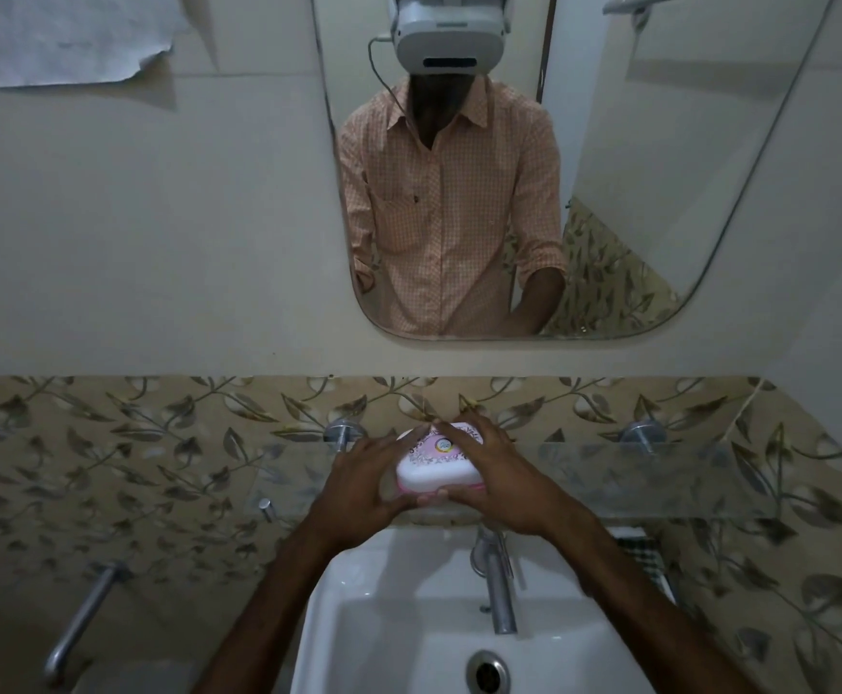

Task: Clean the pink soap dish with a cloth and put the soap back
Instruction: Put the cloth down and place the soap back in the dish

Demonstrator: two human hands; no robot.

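Reaching over the white sink (358,618) toward 12 o'clock, left hand (358,485) and right hand (501,475) – fingers spread – clasp the closed pink soap dish (438,465) from both sides at the glass shelf (659,473) under the mirror (634,192)

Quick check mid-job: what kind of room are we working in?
Almost certainly a bathroom: a white washbasin with a metal tap, a wall mirror above it, and a glass shelf against leaf-patterned tiles.

we see a pink soap dish (438,465), white patterned lid closed, level, on the glass shelf above the sink
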